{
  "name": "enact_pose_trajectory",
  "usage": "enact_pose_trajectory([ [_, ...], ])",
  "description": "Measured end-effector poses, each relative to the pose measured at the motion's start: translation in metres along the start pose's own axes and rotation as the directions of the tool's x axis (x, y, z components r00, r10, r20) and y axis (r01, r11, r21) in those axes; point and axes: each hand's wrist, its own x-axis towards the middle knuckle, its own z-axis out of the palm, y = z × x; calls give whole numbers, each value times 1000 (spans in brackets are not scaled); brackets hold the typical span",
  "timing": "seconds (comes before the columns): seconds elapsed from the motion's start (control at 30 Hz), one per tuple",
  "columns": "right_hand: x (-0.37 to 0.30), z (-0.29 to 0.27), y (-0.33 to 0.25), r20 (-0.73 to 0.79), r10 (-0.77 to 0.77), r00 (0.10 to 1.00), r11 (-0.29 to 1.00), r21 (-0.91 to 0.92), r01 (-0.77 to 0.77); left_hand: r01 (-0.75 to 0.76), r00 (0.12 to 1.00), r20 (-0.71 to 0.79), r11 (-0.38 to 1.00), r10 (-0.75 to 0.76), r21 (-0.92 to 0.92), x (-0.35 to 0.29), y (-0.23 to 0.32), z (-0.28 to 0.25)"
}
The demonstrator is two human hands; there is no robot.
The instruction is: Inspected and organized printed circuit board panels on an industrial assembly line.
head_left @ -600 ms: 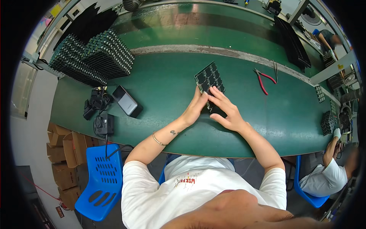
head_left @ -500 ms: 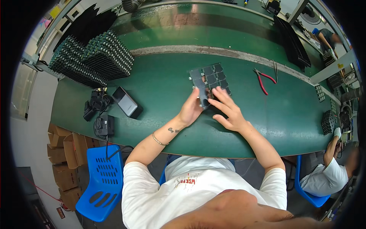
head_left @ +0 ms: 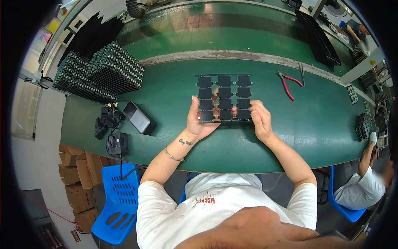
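Turned full-face to you since the earlier frame, your board [head_left: 224, 93], grasped by left hand [head_left: 197, 127] and right hand [head_left: 261, 120], seems light, stiff, fragile: hold its side edges.

A circuit-board panel [head_left: 224, 92] of black, squarish tiles, three columns of four with slim gaps between columns, spans the hands: left hand [head_left: 198, 127] under its lower left, right hand [head_left: 262, 120] at its lower-right edge.
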Motion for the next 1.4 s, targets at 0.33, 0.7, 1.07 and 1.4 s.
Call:
enact_pose_trajectory([
  [0.33,-1,0,-4,-41,-146,988,987,-80,143,47,998,-31,999,-48,-11,-1,-1,5],
  [0.7,-4,0,0,-76,-163,984,985,-74,158,40,999,-7,999,-40,6,-2,-3,3],
  [1.07,-3,1,-2,-73,-112,991,992,-63,107,30,1000,6,995,-30,92,-2,-3,-2],
  [1.4,-5,0,-4,-46,-155,987,984,-101,150,32,999,-5,993,-32,114,-5,-5,-14],
])
